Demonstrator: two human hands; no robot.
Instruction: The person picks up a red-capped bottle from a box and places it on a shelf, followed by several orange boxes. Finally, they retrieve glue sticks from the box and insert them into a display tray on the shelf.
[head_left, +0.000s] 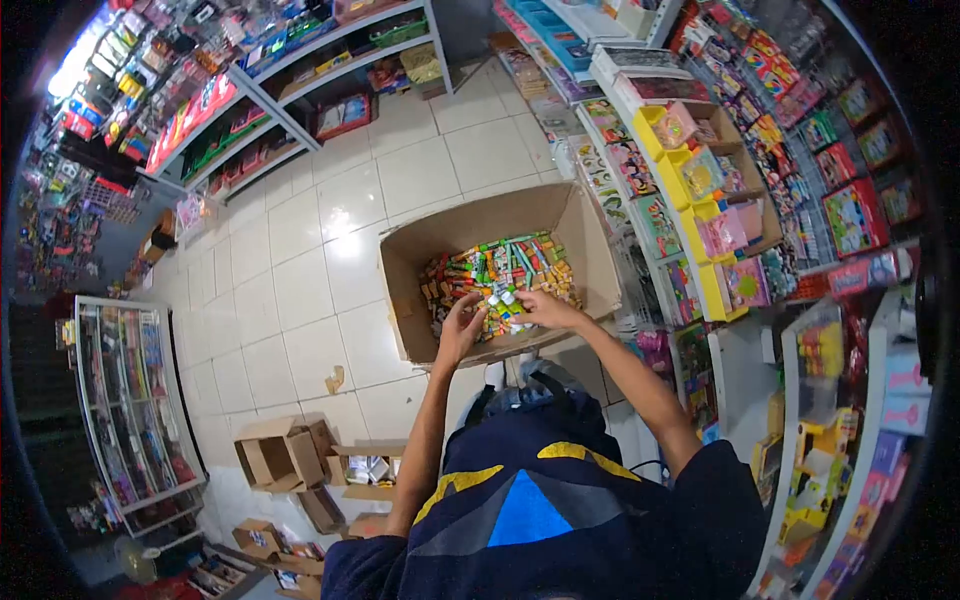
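A large open cardboard box [398, 290] stands on the floor before me. Many small tube-shaped items [520, 262] in orange, yellow, green and red packaging lie loose in it. Over its near part is a cluster of small white-topped bottles [500, 298] with green and yellow bodies, too small to name more exactly. My right hand [545, 310] has its fingers closed against the right side of this cluster. To the left of it my left hand [460, 325] is curved, thumb and fingers apart, with nothing visible gripped.
Shelves of packaged goods [745, 150] line the right side, with yellow trays [690, 190] in front. More shelving [290, 95] stands at the back left, and a white display rack [130, 400] at far left. Smaller cardboard boxes [275, 458] sit on the tiled floor [290, 300].
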